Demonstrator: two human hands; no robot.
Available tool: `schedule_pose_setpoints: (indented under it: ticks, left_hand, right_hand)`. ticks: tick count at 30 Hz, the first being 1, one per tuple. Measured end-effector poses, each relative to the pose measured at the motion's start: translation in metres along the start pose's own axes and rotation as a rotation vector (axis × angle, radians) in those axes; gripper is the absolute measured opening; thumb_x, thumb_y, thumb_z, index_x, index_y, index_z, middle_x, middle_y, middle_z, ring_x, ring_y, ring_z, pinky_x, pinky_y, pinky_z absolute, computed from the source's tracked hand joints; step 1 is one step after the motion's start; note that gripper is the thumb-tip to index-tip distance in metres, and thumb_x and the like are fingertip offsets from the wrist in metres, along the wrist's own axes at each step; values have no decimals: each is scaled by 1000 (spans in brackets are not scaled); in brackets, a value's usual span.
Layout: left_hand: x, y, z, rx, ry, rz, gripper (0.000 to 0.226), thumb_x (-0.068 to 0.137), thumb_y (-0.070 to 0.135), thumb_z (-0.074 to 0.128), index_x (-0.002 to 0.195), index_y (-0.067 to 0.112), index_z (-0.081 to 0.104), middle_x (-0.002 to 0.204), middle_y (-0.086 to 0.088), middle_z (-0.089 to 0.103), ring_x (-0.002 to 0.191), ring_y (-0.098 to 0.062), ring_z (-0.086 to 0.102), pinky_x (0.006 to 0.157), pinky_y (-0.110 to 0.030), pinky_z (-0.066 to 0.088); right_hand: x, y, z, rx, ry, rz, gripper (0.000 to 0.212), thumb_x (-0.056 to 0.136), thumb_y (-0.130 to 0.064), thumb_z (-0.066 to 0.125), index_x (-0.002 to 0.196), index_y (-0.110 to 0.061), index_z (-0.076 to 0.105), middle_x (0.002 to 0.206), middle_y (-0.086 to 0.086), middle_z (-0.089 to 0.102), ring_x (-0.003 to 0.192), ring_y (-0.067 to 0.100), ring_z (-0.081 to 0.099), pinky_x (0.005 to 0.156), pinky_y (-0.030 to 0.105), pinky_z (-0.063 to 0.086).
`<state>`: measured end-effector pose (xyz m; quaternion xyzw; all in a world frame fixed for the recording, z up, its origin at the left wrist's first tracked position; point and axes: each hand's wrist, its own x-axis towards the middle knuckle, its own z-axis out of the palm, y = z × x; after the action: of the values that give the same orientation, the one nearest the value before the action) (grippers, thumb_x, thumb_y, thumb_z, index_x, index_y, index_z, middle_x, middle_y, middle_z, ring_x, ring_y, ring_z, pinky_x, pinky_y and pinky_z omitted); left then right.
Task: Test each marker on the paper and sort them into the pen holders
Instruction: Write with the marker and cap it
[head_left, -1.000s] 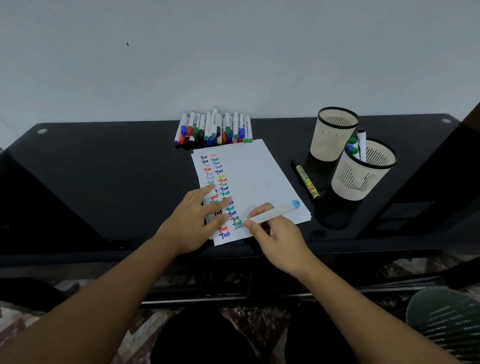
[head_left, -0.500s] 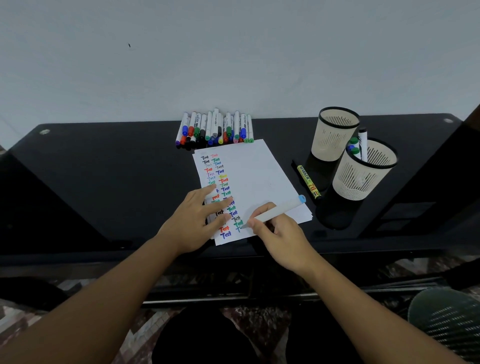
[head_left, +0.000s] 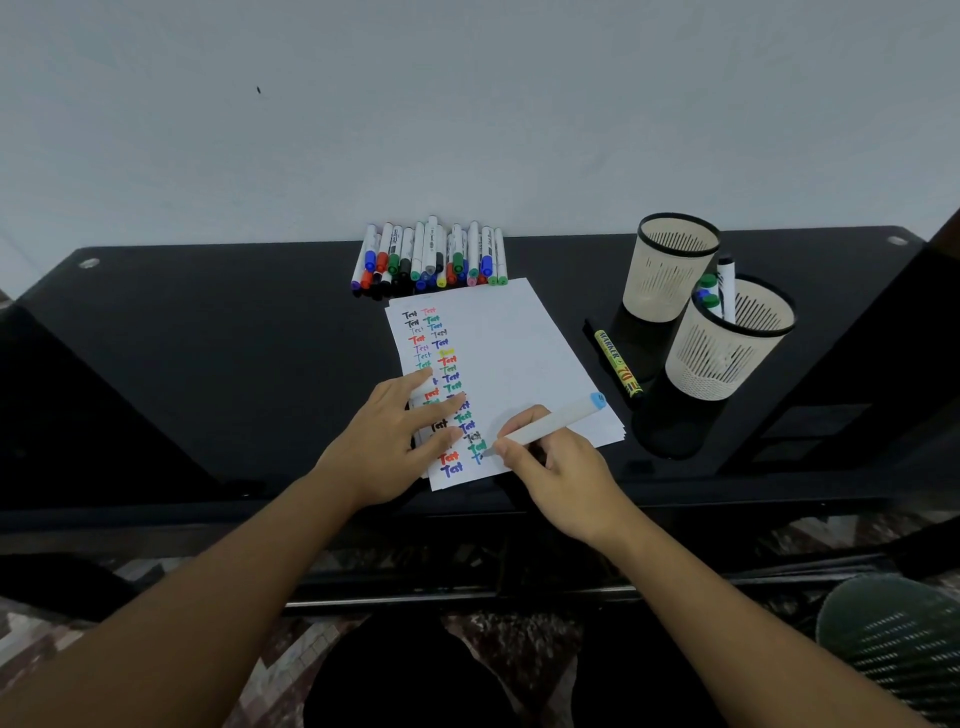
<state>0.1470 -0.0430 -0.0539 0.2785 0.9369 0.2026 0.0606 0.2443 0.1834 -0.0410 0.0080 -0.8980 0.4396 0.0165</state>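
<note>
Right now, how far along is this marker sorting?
Two columns of coloured "Test" words fill the white paper, and a few markers stand in the nearer cream holder. The right hand is writing with a light-blue-capped marker. A row of markers by the wall waits.

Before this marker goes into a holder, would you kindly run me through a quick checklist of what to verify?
1. Marker gripped firmly by the right hand: ok.
2. Tip on the paper beside the lowest "Test" words: ok.
3. Paper held flat by the left hand, fingers straight: ok.
4. Whether this marker leaves a clear mark: cannot tell, the fingers hide the new stroke.
5. Cap ready: ok, a light blue cap appears to sit on the marker's rear end.
6. Room in the holders: ok, the nearer holder holds a few markers; the far holder shows none.
</note>
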Motion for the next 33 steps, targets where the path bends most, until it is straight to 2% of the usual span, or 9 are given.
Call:
schedule_pose_setpoints:
  ticks: [6,10,17,25,30,33]
  left_hand:
    - [0,0,0,-6,1,1,52,99,62,39,149,50,41,166,8,15,150,-11,8,121,-38,19]
    - [0,0,0,3,-5,-3,52,99,63,38,149,50,41,167,8,15,150,-12,9,121,-39,20]
    - [1,-1,1,5,-9,-3,52,99,63,38,149,50,41,167,8,14,150,-11,8,121,-38,18]
    - [0,0,0,-2,-8,-6,56,95,67,35,148,50,41,167,9,15,150,-12,8,121,-38,18]
    - [-1,0,0,-7,5,1,59,93,69,33,148,50,43,166,7,16,150,-12,9,121,-38,19]
    - [0,0,0,-11,1,-2,57,95,68,34,148,50,42,166,8,16,151,-12,10,122,-40,20]
  right_hand:
    - [-1,2,-1,24,2,12,6,105,-40,54,103,-36,57,92,-13,65,85,-1,56,71,24,44]
    - [0,3,0,3,11,13,6,105,-41,53,105,-36,56,92,-14,65,85,-3,56,69,22,41]
    - [0,2,-1,0,-6,3,5,105,-40,52,105,-35,54,94,-14,64,88,-3,56,73,25,46]
    - [0,2,0,24,35,9,6,105,-40,53,106,-35,57,94,-13,68,90,5,62,82,30,51]
    - [-1,-1,-3,-17,10,-17,5,106,-37,52,106,-32,54,91,-15,63,82,-5,57,68,18,40]
    - [-2,-2,-4,11,6,-14,6,106,-37,52,101,-34,51,88,-11,63,79,-2,57,67,19,42]
